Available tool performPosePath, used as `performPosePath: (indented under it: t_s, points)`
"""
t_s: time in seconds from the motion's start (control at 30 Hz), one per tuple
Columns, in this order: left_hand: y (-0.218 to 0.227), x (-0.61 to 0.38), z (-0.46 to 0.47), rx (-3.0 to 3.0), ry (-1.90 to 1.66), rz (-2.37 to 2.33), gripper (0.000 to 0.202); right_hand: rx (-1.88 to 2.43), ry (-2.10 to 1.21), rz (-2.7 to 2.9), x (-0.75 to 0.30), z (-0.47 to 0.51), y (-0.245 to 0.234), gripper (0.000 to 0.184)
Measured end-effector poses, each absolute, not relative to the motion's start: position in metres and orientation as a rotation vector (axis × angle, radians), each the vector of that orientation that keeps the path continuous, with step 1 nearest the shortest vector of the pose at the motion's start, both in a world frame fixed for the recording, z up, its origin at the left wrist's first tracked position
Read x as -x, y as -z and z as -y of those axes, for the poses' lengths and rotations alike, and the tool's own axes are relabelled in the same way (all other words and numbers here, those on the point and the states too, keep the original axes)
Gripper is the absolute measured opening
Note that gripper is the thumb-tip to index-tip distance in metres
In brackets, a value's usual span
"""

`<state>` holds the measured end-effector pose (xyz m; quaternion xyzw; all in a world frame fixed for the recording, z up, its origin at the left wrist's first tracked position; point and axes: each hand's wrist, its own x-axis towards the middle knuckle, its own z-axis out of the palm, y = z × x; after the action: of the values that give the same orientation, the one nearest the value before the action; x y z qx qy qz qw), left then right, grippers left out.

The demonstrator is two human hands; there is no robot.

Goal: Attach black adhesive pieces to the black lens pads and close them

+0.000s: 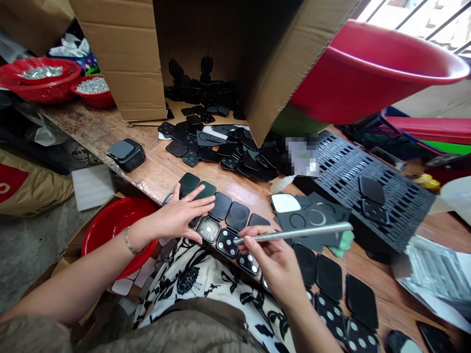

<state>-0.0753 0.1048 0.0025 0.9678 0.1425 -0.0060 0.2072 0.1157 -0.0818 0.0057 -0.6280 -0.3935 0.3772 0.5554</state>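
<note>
My left hand [187,210] lies with spread fingers over a row of black rounded-square cases, its fingertips touching or just above them. My right hand [275,250] grips a long silver pen-shaped tool [305,232]; its narrower end points left, over a hinged case with light round dots [227,242]. Left of that is a greyer, shinier dotted half [208,229]. The cases lie opened along the table edge, plain halves [237,215] at the back and dotted halves in front. The row runs on past my right forearm, which hides part of it, to more dotted cases [362,336].
A cardboard box [125,59] lies open at the back, black cases spilling out. A stack of cases [127,154] stands at the left edge. Around are red bowls [97,98], a red basin [110,225], a big pink tub [368,73] and a dark slotted crate [342,166].
</note>
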Motion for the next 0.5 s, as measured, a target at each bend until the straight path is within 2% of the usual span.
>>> performPosePath:
  t_s: [0.1,0.33,0.5]
  points:
    - [0.003,0.072,-0.109,-2.661,0.062,-0.339,0.082,1.522,-0.849,1.049,-0.102,0.058,0.008,0.02]
    - [0.011,0.07,-0.111,-2.63,-0.002,-0.351,0.079,1.743,-0.447,1.448,-0.1,0.033,0.024,0.01]
    - [0.018,0.072,-0.112,-2.624,-0.056,-0.351,0.076,1.781,-0.451,1.573,-0.099,0.028,0.022,0.013]
